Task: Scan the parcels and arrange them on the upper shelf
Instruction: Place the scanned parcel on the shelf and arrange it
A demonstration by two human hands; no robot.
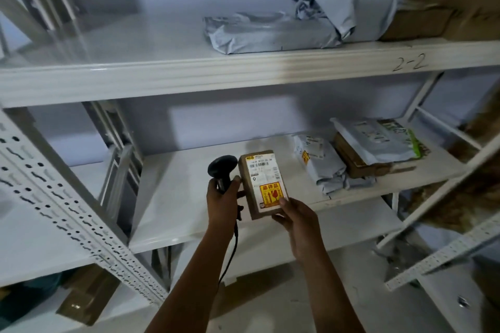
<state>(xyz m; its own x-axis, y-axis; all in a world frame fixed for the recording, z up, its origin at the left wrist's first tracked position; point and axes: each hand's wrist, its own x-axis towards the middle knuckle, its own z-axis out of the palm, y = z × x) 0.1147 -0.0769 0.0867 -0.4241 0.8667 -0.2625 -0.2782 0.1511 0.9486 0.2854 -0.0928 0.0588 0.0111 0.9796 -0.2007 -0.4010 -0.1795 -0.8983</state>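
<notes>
I am looking down from the head camera at white metal shelving against a pale wall. The left hand [221,197] is wrapped round the handle of a black barcode scanner [219,167], whose rounded head points up and away. Its dark cable [232,249] hangs down beside the left forearm.

The right hand [296,217] pinches the near corner of a small brown cardboard parcel [263,184], thumb on top and fingers underneath. The parcel is held in the air just right of the scanner, in front of the middle shelf [189,192]. Its top face shows a white shipping label and a yellow and red sticker. The left thumb tip is at the parcel's left edge, but I cannot tell whether it touches.

The upper shelf [189,76] has "2-2" [411,62] handwritten on its front edge near the right end. On its right half lies a flat grey plastic mailer [270,32], with a crumpled grey bag [327,5] behind it. A brown cardboard box [443,11] sits at the right end.

On the right part of the middle shelf lies a folded grey mailer [322,165]. Just right of it is a flat brown box [359,162] with a grey and green mailer [378,140] on top.
</notes>
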